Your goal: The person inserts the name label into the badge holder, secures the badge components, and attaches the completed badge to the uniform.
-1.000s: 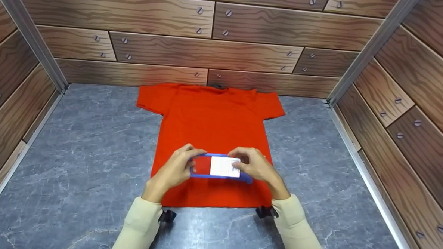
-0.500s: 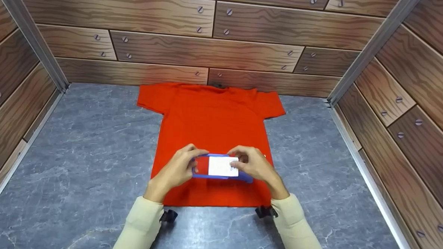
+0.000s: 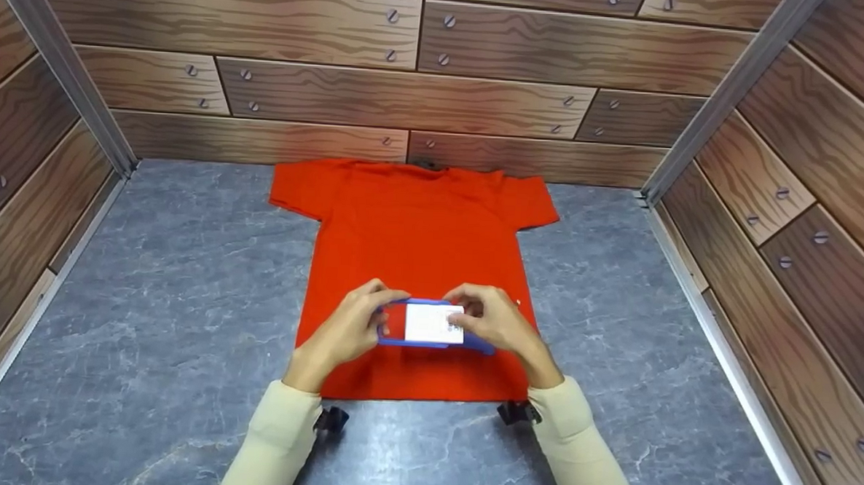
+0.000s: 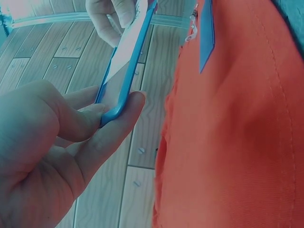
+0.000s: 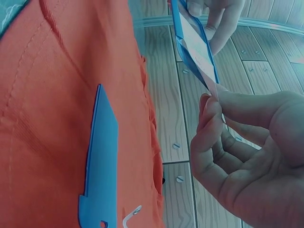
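Observation:
A clear badge holder with a blue frame (image 4: 126, 88) is held above the red T-shirt (image 3: 418, 234). My left hand (image 3: 344, 326) pinches the holder's left end between thumb and fingers. Partly inside the holder lies a white card (image 3: 425, 322) with small print near its right end. My right hand (image 3: 498, 322) pinches that end of the card between thumb and fingertips. In the right wrist view, the card sticks out of the frame towards the right hand. On the shirt below lies a flat blue piece (image 5: 102, 161), mostly covered by the right hand in the head view.
A small clip or strap end (image 5: 130, 216) lies on the shirt beside the blue piece. The shirt is spread flat on a grey marbled surface (image 3: 183, 261). Wood-patterned walls (image 3: 322, 92) with metal corner strips stand at the back and both sides.
The card has slid slightly left, a little deeper into the holder. The left hand and the holder have shifted slightly right.

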`<action>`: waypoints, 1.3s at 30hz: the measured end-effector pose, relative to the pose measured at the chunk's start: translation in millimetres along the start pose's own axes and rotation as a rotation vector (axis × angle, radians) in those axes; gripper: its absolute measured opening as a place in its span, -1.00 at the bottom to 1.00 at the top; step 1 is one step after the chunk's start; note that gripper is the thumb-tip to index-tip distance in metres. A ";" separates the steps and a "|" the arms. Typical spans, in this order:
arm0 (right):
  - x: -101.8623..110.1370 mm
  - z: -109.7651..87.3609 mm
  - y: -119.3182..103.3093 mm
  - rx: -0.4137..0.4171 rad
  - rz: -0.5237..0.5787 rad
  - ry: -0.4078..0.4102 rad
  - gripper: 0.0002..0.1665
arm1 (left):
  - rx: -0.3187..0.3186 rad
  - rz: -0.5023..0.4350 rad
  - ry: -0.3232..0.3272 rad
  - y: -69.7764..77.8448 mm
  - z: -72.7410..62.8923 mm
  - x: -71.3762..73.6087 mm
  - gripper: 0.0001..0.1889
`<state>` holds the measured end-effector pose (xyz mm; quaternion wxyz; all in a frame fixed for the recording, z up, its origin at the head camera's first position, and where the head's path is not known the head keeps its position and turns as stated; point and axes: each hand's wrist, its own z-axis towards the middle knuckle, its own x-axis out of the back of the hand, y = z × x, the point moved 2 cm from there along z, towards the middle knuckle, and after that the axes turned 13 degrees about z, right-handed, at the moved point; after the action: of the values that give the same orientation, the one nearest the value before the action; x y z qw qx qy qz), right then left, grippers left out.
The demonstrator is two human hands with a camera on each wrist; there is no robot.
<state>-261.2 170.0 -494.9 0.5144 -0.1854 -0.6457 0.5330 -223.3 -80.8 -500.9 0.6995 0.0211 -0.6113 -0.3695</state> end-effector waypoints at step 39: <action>-8.8 0.6 -1.6 -0.019 0.016 0.036 -0.76 | -0.003 0.004 0.005 3.5 -0.3 -3.5 -0.48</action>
<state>-257.7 162.2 -497.5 0.5197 -0.2052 -0.6400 0.5275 -221.2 -76.5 -502.2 0.7018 0.0199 -0.6090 -0.3690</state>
